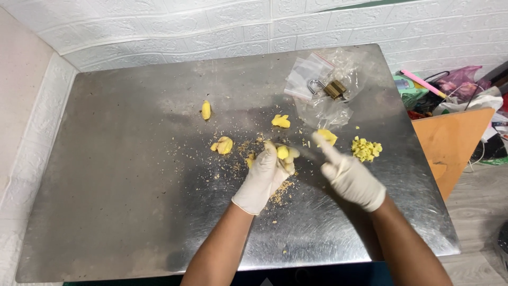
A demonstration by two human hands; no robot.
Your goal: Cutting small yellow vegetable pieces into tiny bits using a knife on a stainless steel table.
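I am at a steel table (132,212), both hands in white gloves. My left hand (263,179) grips a peeled yellow root piece (283,152) just above the tabletop. My right hand (349,179) is closed around a knife handle, index finger stretched along the back of the dark blade (302,150), whose tip reaches the yellow piece. A small pile of diced yellow bits (366,149) lies just right of my right hand. Another yellow chunk (328,136) sits behind my index finger. Brown peelings and crumbs (241,151) are scattered around my left hand.
More yellow chunks lie on the table at the left (206,109), near the middle (223,144) and further back (280,121). A brass padlock (331,88) rests on clear plastic bags (309,71) at the back right. An orange board (450,143) and cluttered bags (460,85) stand beyond the right edge.
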